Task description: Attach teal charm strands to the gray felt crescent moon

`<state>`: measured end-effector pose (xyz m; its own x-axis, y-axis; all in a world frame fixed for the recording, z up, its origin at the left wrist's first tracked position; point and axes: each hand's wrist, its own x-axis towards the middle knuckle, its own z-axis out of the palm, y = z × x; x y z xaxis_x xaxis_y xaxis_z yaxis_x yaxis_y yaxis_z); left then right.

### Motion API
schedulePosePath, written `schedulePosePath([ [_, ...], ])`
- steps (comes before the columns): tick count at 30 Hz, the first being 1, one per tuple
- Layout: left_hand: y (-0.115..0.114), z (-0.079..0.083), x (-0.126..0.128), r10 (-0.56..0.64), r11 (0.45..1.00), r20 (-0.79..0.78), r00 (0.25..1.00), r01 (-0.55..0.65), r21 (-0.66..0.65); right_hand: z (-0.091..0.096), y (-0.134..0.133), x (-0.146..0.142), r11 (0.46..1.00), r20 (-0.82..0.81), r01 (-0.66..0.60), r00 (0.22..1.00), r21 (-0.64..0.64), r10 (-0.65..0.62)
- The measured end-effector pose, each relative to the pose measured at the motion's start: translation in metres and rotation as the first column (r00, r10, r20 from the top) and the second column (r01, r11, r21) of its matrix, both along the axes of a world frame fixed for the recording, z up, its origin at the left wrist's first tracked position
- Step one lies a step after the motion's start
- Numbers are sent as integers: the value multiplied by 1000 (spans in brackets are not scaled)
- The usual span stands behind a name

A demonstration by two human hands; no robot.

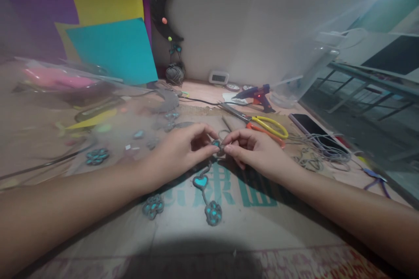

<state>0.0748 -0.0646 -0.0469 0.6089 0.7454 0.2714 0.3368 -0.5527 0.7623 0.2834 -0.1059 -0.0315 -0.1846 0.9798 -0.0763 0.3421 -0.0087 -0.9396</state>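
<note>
My left hand [180, 150] and my right hand [253, 150] meet at the middle of the table, both pinched on a small grey-and-teal charm [216, 144] at the top of a grey cord. Down the cord hang a teal heart charm [200, 182] and a teal flower charm [213, 212], both lying flat on the cardboard sheet [262, 213]. A separate flower charm [153, 206] lies just left of them, under my left wrist.
Yellow-and-orange scissors [262, 125] and a blue glue gun [257, 95] lie behind my right hand. A dark phone [309, 127] and loose grey cord [322, 150] sit at the right. More charms [97, 156], plastic bags and coloured paper sheets [114, 50] fill the left.
</note>
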Motion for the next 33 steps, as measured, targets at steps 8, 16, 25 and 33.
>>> schedulePosePath([
  [8, 0, 3, 1, 19, 1000, -5, 1000, -19, 20, 0, -2, 0, 998, 58, 7, 998, 63, -11],
  [16, 0, 3, 0, 26, 999, -14, 1000, -26, 42, -2, -4, 1, 998, 80, 5, 997, 59, -9],
  [25, -3, 7, 2, -2, 999, -2, 1000, 2, 35, -1, -4, 0, 996, 69, -9, 998, 89, 3],
  [33, -1, 4, 0, -29, 999, 14, 999, 28, 39, 4, -3, 4, 952, 241, -53, 970, 302, -22],
])
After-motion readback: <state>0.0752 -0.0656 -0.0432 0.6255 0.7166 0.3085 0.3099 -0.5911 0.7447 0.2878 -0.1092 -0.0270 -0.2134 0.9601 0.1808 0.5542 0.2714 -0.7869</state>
